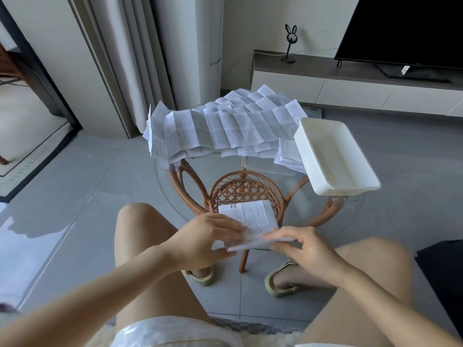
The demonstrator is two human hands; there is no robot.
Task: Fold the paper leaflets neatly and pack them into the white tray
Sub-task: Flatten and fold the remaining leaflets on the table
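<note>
Glass-topped rattan table [246, 187]; far side, heap of unfolded leaflets [225, 126]; far right, empty white tray [338, 190], long axis running near to far, well apart from the hands. At the near rim, the part-folded leaflet [250, 219], its creased near edge lying left to right between the hands; left hand [208, 236] pinches its left end, fingers on top, thumb beneath; right hand [305, 246] pinches the right end, and is judged nearer the tray. Leaflet print too fine to read; dark bars mark one far corner.
</note>
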